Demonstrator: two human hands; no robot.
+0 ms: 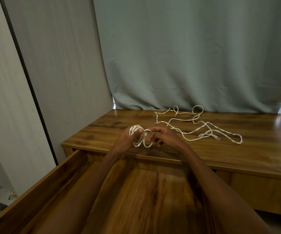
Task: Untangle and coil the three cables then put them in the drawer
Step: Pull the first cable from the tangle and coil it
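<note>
A white cable coil [140, 138] is wound in several loops around the fingers of my left hand [128, 138], held above the desk's front edge. My right hand [163, 136] pinches the coil's loose end close beside the left thumb. More white cable [202, 127] lies in a loose tangle on the wooden desk top, behind and to the right of both hands. The open wooden drawer [65, 168] sits below my forearms, and no cable shows on its visible floor.
The wooden desk [237, 154] stands against a grey-green curtain [187, 56]. A grey panel with a dark frame [26, 78] rises on the left, close to the drawer's left wall.
</note>
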